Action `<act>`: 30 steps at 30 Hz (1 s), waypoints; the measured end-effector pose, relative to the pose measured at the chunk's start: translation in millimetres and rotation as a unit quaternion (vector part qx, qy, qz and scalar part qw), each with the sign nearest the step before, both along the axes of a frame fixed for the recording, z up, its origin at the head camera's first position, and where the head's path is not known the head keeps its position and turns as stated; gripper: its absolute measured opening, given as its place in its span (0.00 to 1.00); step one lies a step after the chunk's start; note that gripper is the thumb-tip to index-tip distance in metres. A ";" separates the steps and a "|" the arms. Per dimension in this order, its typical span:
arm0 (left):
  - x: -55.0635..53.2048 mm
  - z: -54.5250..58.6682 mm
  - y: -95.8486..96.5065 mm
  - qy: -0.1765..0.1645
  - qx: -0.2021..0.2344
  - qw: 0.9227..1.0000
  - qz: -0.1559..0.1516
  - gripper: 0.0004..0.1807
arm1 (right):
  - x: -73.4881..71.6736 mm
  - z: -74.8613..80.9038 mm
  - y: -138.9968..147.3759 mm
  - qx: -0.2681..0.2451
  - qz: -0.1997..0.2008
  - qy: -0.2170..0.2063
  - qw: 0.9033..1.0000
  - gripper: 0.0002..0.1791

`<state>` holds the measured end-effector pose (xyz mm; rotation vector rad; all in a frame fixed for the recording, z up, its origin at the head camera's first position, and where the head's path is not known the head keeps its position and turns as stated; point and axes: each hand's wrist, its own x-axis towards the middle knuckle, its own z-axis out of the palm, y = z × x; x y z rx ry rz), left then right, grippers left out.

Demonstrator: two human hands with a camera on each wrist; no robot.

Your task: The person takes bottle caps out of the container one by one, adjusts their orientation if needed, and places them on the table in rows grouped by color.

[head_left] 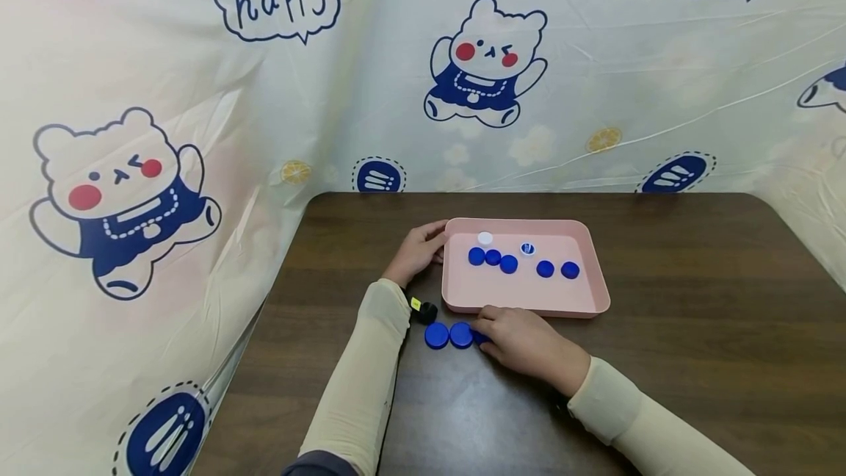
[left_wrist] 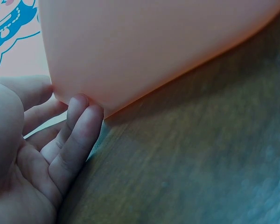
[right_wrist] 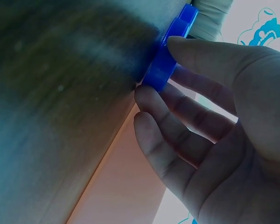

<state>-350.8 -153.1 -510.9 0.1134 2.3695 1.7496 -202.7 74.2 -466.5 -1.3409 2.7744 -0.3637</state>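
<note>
The right hand (head_left: 529,341) pinches one blue cap (right_wrist: 159,67) on the worktop (head_left: 694,329), beside two other blue caps (head_left: 461,335) and near the pink tray (head_left: 502,291), which the left hand (head_left: 418,250) holds at its left end.

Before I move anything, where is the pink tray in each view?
Head: pink tray just right of centre, on the table.
Left wrist: tray across the top, left hand touching its corner.
Right wrist: tray bottom, left of centre, partly behind the right hand.
Shared landmark: the brown table.
</note>
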 end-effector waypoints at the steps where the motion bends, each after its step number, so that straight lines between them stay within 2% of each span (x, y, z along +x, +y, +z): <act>1: -0.1 0.1 0.0 0.001 0.003 1.000 -0.001 0.22 | -0.1 0.1 0.0 0.001 0.000 0.000 1.000 0.18; 12: 0.0 0.1 0.0 0.008 0.013 1.000 -0.003 0.21 | 0.2 1.4 -0.2 0.004 -0.002 -0.004 1.000 0.18; 30: 1.3 0.4 0.4 0.009 -0.003 1.000 0.003 0.22 | 1.0 0.8 -0.3 0.000 0.001 0.000 1.000 0.19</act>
